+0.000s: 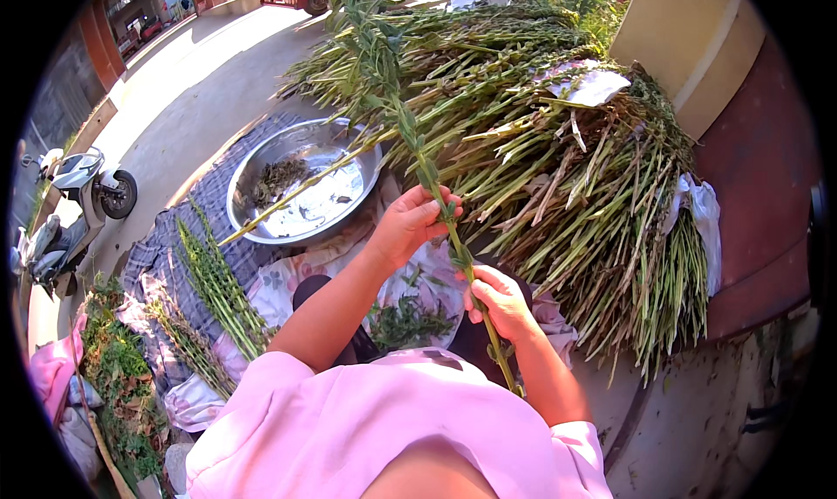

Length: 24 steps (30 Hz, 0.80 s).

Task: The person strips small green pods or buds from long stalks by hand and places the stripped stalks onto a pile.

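A long green plant stalk [431,174], which looks like sesame, slants up and away from my lap, its far end thick with leaves or pods. My left hand [413,226] pinches it about midway along. Lower down, my right hand [501,301] is closed around the same stalk, whose bottom end reaches my shirt. Loose green leaves [410,322] lie on the cloth in my lap, below and between my hands. Beyond my left hand stands a wide metal basin [240,204] holding a dark heap of plant bits [279,181]. A thin yellowish stalk [301,187] crosses over it.
A big pile of cut stalks [558,185] fills the right and far side. Smaller bundles of green stalks [225,285] lie on a checked cloth [187,246] at left, near a leafy heap [122,377]. A scooter [74,207] stands further left, and a yellowish pillar [689,45] far right.
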Motion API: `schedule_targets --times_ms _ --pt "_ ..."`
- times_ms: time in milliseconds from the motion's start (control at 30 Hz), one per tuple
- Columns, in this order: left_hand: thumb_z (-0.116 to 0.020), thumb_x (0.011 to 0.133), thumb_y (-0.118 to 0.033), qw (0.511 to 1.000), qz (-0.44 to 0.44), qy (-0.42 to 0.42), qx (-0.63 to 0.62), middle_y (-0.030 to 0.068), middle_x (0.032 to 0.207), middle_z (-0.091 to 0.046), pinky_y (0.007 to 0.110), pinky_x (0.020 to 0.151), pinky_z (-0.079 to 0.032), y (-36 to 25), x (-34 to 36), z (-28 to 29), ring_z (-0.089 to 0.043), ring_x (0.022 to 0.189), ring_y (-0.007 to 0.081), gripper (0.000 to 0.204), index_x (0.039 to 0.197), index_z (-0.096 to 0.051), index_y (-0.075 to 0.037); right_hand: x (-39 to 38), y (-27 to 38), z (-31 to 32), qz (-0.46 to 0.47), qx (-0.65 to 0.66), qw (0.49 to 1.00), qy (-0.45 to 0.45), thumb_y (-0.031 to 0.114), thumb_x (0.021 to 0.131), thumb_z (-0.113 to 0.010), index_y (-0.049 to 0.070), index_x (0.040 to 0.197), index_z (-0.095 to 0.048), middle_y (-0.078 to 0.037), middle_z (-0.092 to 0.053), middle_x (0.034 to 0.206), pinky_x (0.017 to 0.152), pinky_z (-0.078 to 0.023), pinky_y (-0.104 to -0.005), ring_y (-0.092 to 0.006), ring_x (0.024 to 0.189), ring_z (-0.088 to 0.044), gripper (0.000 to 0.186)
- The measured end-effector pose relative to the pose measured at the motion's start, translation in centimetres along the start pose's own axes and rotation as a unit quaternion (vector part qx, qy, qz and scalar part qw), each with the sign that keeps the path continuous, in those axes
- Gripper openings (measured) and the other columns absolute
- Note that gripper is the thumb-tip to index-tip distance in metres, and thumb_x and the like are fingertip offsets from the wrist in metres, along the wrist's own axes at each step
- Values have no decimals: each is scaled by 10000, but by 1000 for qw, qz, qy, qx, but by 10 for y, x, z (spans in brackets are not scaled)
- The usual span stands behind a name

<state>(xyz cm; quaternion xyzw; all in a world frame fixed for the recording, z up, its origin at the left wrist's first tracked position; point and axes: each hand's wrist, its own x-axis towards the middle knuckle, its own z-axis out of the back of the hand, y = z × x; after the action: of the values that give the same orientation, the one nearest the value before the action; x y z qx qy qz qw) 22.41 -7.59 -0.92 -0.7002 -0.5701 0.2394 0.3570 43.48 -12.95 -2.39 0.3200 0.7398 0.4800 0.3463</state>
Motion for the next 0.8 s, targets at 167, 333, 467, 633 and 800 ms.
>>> schedule_targets --times_ms 167,333,467,633,800 --pt "-624 798 -149 915 -128 -247 294 46 957 -537 268 702 -466 -2 -4 29 -553 826 137 275 1037 -535 -46 2 -18 -10 82 -183 972 -123 57 874 -427 20 1063 -546 -11 -494 636 447 -313 -173 -59 479 -380 227" --pt "-668 697 -76 700 -310 -235 599 99 881 -480 296 643 -444 -28 10 18 -535 731 207 323 986 -541 -7 0 -45 1 246 -409 862 -172 2 826 -472 -8 1019 -545 -29 -508 613 505 -399 -222 -91 538 -490 206" --pt "-654 708 -71 697 -292 -222 616 88 853 -498 346 635 -446 -34 16 15 -536 720 258 151 833 -577 -41 -3 -48 -1 254 -437 846 -167 -4 824 -473 -19 1016 -542 -33 -515 619 507 -398 -217 -94 538 -493 205" --pt "-623 716 -41 714 -338 -172 589 77 783 -542 350 589 -441 -26 9 19 -550 694 268 67 758 -572 -54 -2 -48 -5 231 -392 876 -156 -8 822 -471 -21 1017 -541 -34 -519 623 512 -400 -216 -91 542 -493 208" --pt "-609 787 -54 759 -387 -127 508 30 722 -538 254 559 -421 -23 -10 9 -528 632 157 48 815 -571 -45 -1 -46 -7 176 -321 921 -131 0 835 -450 -22 1029 -541 -21 -517 625 491 -372 -202 -80 523 -464 215"
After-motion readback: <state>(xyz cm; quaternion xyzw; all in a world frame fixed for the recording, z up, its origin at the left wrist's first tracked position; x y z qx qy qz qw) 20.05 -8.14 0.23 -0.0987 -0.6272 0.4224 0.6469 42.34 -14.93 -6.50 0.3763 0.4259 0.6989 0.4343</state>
